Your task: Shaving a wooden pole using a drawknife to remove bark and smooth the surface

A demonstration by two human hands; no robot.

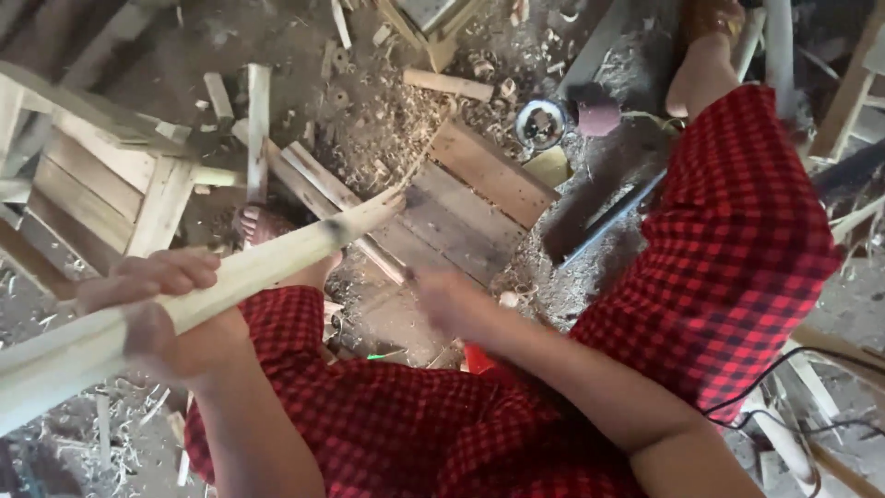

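Observation:
My left hand (157, 309) grips a long pale wooden stick (277, 263) that runs from the lower left up to a pointed, dark-marked tip near the middle. My right hand (452, 304) is blurred, low over the floor beside a flat board panel (479, 198); whether it holds anything I cannot tell. My knees in red-and-black checked cloth (728, 258) frame the view, and a bare foot (267, 226) rests under the stick.
A small wooden stool frame (101, 184) stands at the left. Wood shavings, offcuts and loose slats cover the floor. A round tin (540, 123) and a dark block lie at the top middle. A black cable (784, 369) trails at the right.

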